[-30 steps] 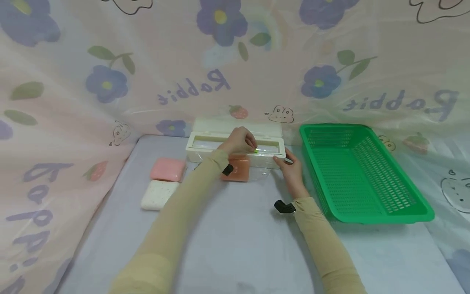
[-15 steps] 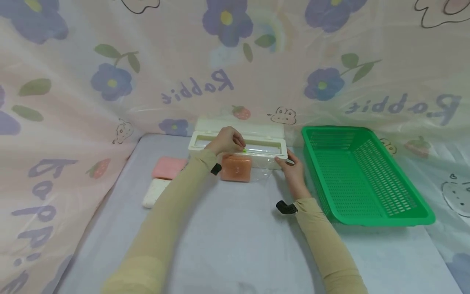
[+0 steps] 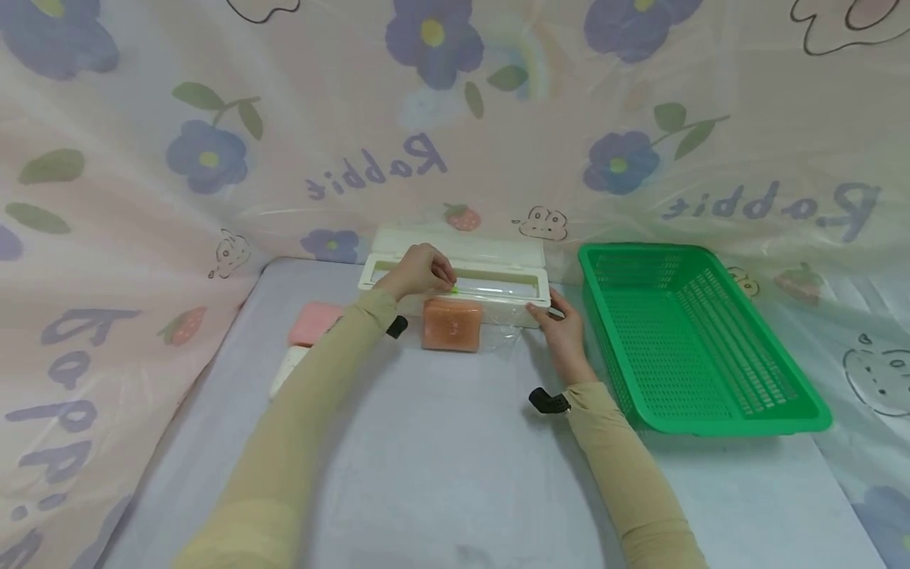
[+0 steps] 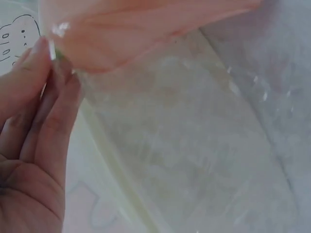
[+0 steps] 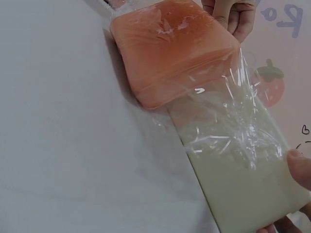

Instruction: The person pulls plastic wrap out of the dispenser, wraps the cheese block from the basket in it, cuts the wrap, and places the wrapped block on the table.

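A long cream cling film dispenser (image 3: 508,310) stands at the back of the table, its lid tilted up behind it. My left hand (image 3: 419,271) pinches the small green slide cutter (image 3: 455,290) on the dispenser's front edge. My right hand (image 3: 565,332) grips the dispenser's right end, thumb on the front edge. In front of the box sits an orange soap bar (image 3: 451,325) under clear cling film (image 5: 233,131), which runs down over the dispenser's front face. In the left wrist view, film hides part of that face.
A pink soap bar (image 3: 313,322) and a speckled white soap bar (image 3: 286,370) lie at the left, partly behind my left sleeve. A green basket (image 3: 718,431) stands on the right. A printed curtain (image 3: 483,158) hangs close behind the dispenser.
My left hand has moved left along the dispenser's front edge with the slide cutter, uncovering more of the orange soap bar. My right hand keeps its grip on the right end.
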`<state>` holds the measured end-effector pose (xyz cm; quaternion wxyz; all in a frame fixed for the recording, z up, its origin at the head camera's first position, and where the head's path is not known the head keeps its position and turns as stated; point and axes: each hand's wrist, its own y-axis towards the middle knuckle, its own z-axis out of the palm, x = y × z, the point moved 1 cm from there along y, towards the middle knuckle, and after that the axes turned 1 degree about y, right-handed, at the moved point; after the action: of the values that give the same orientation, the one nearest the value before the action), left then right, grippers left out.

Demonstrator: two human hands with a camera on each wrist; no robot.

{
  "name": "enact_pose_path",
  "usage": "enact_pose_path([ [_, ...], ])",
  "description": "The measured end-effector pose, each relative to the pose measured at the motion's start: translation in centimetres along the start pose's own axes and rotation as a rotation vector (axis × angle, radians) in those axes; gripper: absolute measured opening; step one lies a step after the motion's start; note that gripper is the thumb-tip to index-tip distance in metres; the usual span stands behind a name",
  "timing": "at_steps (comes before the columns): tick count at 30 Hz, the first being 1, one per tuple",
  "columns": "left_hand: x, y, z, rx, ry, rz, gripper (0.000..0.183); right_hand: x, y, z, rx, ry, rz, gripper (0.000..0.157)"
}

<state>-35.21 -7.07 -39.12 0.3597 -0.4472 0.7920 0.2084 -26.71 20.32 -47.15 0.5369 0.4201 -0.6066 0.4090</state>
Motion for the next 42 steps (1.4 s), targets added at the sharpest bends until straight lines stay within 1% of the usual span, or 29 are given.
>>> enact_pose_path([
  [3,1.1,-1.4,-2.0,-0.012,0.066,0.007,0.011,0.3,-0.1,0.3,0.022,0.019,0.012,0.063],
  [5,2.3,-2.5,-3.5,-0.042,0.092,-0.019,0.011,0.4,-0.2,0.3,0.024,0.033,0.021,0.063],
  [8,4.0,-4.2,-5.2,-0.087,0.065,-0.083,0.011,0.4,-0.2,0.1,0.012,0.053,0.017,0.062],
  [10,4.7,-5.1,-6.0,-0.098,0.034,-0.117,0.013,0.3,-0.1,0.1,0.005,0.047,0.012,0.061],
  [12,5.1,-5.8,-6.4,-0.101,0.022,-0.135,0.014,0.1,0.0,0.3,0.012,0.034,0.009,0.061],
  [19,5.3,-5.9,-6.7,-0.081,0.066,-0.120,0.012,-0.2,-0.1,0.0,0.008,0.052,0.008,0.060],
  [24,5.6,-6.4,-7.1,-0.078,0.073,-0.121,0.011,-0.1,0.0,0.0,-0.005,0.030,-0.008,0.060],
  [26,5.8,-6.5,-7.3,-0.078,0.068,-0.111,0.012,0.0,0.0,0.0,-0.009,0.025,-0.006,0.059],
  [29,6.2,-6.8,-7.6,-0.071,0.082,-0.074,0.013,0.2,0.0,0.2,-0.003,0.017,0.002,0.059],
  [30,6.4,-7.0,-7.8,-0.078,0.095,-0.064,0.012,0.2,-0.1,0.3,0.001,0.013,0.006,0.060],
  [36,6.9,-7.6,-8.4,-0.130,0.141,-0.064,0.010,0.4,-0.1,0.4,0.001,0.026,0.014,0.060],
  [39,7.1,-7.5,-8.2,-0.160,0.148,-0.052,0.011,0.4,-0.1,0.3,0.000,0.037,0.009,0.059],
  [41,7.1,-7.6,-7.8,-0.199,0.132,-0.035,0.012,0.3,-0.2,0.1,0.003,0.037,0.012,0.059],
  [42,7.1,-7.8,-7.4,-0.231,0.130,-0.030,0.013,0.3,-0.3,0.0,0.009,0.034,0.019,0.060],
])
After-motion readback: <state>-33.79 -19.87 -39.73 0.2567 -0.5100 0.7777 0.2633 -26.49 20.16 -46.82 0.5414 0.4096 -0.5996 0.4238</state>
